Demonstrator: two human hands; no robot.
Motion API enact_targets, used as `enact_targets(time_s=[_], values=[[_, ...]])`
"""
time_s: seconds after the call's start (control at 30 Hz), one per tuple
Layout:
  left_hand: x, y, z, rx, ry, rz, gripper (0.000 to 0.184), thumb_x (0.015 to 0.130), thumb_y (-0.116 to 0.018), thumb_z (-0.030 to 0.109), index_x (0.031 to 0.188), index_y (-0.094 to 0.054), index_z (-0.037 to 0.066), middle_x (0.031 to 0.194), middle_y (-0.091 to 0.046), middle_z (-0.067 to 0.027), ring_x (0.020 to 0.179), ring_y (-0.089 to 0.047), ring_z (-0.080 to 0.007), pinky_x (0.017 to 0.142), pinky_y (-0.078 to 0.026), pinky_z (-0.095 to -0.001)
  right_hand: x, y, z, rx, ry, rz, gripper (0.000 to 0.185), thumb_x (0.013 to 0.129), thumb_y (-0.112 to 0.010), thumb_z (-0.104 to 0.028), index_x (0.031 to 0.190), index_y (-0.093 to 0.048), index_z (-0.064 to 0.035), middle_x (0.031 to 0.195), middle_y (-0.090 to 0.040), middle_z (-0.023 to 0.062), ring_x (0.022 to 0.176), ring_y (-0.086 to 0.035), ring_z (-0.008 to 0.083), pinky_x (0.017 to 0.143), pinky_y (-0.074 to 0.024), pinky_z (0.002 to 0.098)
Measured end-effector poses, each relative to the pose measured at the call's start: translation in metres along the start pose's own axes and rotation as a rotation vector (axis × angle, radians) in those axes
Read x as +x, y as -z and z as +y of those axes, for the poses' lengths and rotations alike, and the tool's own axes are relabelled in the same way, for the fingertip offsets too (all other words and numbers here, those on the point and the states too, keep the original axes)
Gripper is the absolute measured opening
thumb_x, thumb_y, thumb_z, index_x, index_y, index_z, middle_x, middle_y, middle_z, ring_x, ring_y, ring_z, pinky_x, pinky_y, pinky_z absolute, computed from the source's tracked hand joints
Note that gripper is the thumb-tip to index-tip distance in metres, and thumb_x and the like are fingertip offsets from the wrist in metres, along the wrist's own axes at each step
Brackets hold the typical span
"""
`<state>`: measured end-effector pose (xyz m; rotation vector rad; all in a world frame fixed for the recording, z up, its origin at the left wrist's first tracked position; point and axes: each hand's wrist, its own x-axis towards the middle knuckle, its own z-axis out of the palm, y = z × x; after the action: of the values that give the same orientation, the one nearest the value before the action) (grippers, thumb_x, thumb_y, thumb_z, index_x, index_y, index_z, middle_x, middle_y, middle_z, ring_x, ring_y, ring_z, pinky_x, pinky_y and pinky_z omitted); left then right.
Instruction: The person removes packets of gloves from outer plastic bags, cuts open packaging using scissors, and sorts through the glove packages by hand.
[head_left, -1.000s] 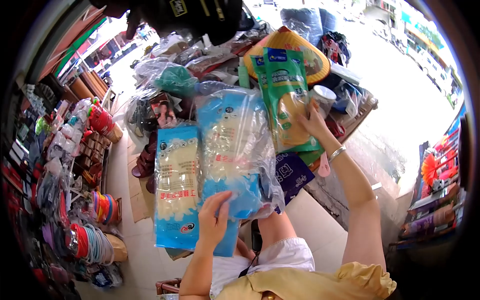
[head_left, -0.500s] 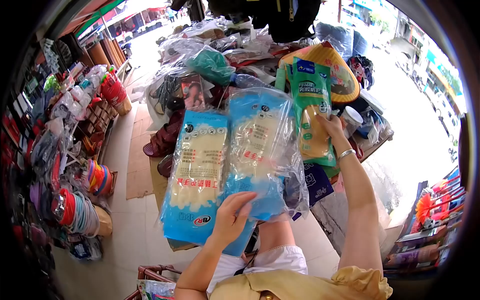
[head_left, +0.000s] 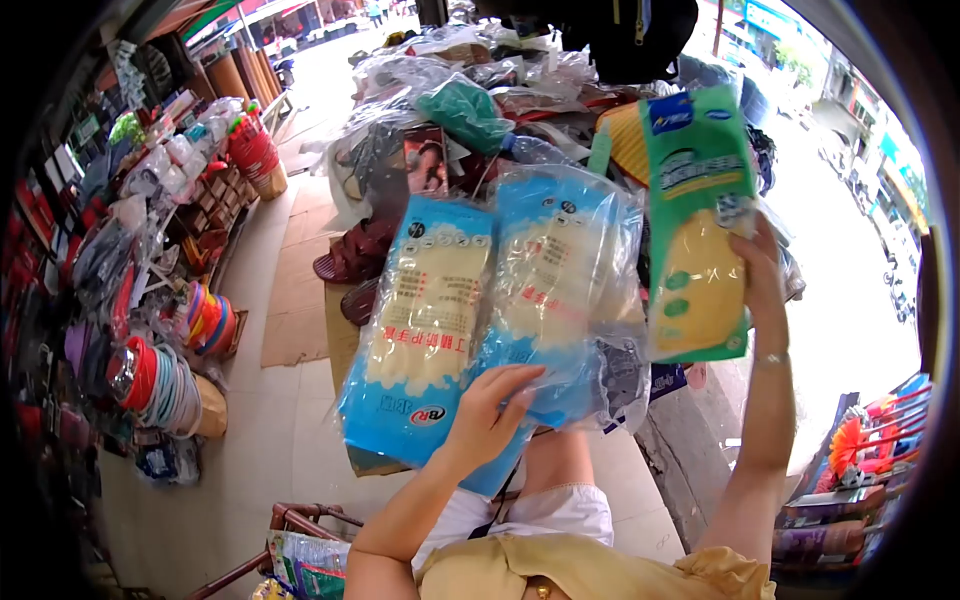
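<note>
Two blue plastic packs of pale gloves lie side by side: the left pack [head_left: 420,320] and the right pack [head_left: 545,290], which has a loose clear wrapper around it. My left hand [head_left: 490,415] is closed on the lower edge of the right pack, thumb on top. In my right hand [head_left: 760,270], a green pack with yellow gloves [head_left: 700,240] is gripped by its right side. It is raised toward the camera and hides part of a yellow conical hat [head_left: 625,140] behind it.
A heap of plastic-wrapped goods [head_left: 460,80] lies beyond the packs, with dark red sandals [head_left: 355,250] at its left. A black bag [head_left: 630,40] hangs above. Crowded shelves [head_left: 190,200] line the left, colourful brushes [head_left: 860,450] stand at right, and a brown frame [head_left: 300,520] is low.
My right hand has lifted the green pack off the heap, bringing it closer to the camera. My left hand keeps its hold on the blue pack. The view has turned, shifting the scene.
</note>
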<state>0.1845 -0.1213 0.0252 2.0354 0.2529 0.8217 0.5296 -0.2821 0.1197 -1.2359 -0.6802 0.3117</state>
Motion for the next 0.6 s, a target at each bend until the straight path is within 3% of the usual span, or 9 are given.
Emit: enact_targets(time_s=[0.13,0.2,0.23,0.27,0.33,0.4,0.47,0.53,0.6], values=[[0.005,0.007,0.000,-0.066,0.029,-0.022,0.025,0.085,-0.051,0.005,0.108,-0.061,0.001,0.100,-0.062,-0.0130,0.093,-0.059,-0.0205,0.079,-0.045,-0.0284,-0.054,0.016,-0.043,0.038,0.198,-0.150,0.048,0.074,-0.052,-0.001,0.121,-0.045,0.0003,0.108,-0.058,0.0135,0.094,-0.059,0.0201,0.079,-0.0504,0.0291],[0.009,0.011,0.000,-0.126,0.183,-0.124,0.024,0.088,-0.049,0.008,0.108,-0.061,0.001,0.098,-0.063,-0.0097,0.090,-0.058,-0.0150,0.078,-0.045,-0.0269,-0.075,0.031,-0.060,-0.288,0.092,-0.057,0.041,0.074,-0.048,0.002,0.115,-0.049,0.0010,0.101,-0.061,0.0104,0.098,-0.058,0.0178,0.083,-0.0492,0.0295],[0.011,0.012,-0.002,-0.123,0.180,-0.120,0.024,0.088,-0.049,0.008,0.108,-0.061,0.001,0.098,-0.063,-0.0097,0.090,-0.058,-0.0150,0.078,-0.045,-0.0269,-0.084,0.022,-0.066,-0.386,-0.012,0.136,0.024,0.070,-0.047,0.004,0.089,-0.060,-0.0016,0.081,-0.062,0.0044,0.088,-0.056,0.0157,0.079,-0.0454,0.0296],[0.013,0.011,-0.006,-0.195,0.252,-0.138,0.024,0.089,-0.049,0.010,0.107,-0.061,0.001,0.097,-0.063,-0.0076,0.089,-0.057,-0.0124,0.077,-0.045,-0.0260,-0.088,0.021,-0.069,-0.383,-0.008,0.135,0.024,0.070,-0.047,0.004,0.089,-0.060,-0.0016,0.081,-0.062,0.0044,0.088,-0.056,0.0157,0.079,-0.0454,0.0296],[0.018,0.009,-0.013,-0.260,0.322,-0.156,0.024,0.090,-0.048,0.011,0.107,-0.061,0.000,0.095,-0.063,-0.0055,0.088,-0.056,-0.0099,0.076,-0.045,-0.0252,-0.097,0.015,-0.075,-1.040,0.568,-0.344,0.011,0.065,-0.047,0.002,0.062,-0.055,-0.0056,0.065,-0.053,0.0028,0.073,-0.050,0.0185,0.071,-0.0378,0.0310],[0.023,0.010,-0.017,-0.269,0.236,-0.099,0.023,0.089,-0.052,0.017,0.103,-0.064,0.003,0.073,-0.059,-0.0016,0.069,-0.051,-0.0054,0.061,-0.042,-0.0219,-0.119,-0.024,-0.075,-1.177,0.696,-0.227,0.013,0.063,-0.051,-0.003,0.052,-0.045,-0.0071,0.058,-0.043,0.0049,0.070,-0.045,0.0221,0.074,-0.0348,0.0346],[0.028,0.016,-0.013,-0.201,0.237,-0.125,0.025,0.090,-0.053,0.020,0.101,-0.064,0.001,0.074,-0.060,-0.0017,0.069,-0.051,-0.0056,0.062,-0.042,-0.0217,-0.129,-0.048,-0.086,-1.261,0.964,-0.371,0.014,0.062,-0.054,-0.004,0.052,-0.045,-0.0084,0.058,-0.043,0.0037,0.072,-0.049,0.0217,0.086,-0.0390,0.0409],[0.032,0.018,-0.010,-0.270,0.287,-0.138,0.025,0.091,-0.050,0.020,0.099,-0.063,0.000,0.082,-0.061,-0.0009,0.075,-0.055,-0.0072,0.066,-0.044,-0.0218,-0.145,-0.069,-0.092,-1.237,1.048,-0.568,0.015,0.060,-0.057,-0.008,0.053,-0.044,-0.0096,0.058,-0.043,0.0025,0.072,-0.052,0.0214,0.096,-0.0384,0.0483],[0.034,0.018,-0.007,-0.324,0.326,-0.132,0.023,0.091,-0.050,0.020,0.099,-0.062,0.002,0.084,-0.062,-0.0015,0.077,-0.056,-0.0078,0.066,-0.045,-0.0230,-0.170,-0.097,-0.092,-1.189,1.130,-0.713,0.015,0.056,-0.059,-0.012,0.053,-0.044,-0.0101,0.058,-0.043,0.0018,0.070,-0.052,0.0207,0.097,-0.0411,0.0453]])
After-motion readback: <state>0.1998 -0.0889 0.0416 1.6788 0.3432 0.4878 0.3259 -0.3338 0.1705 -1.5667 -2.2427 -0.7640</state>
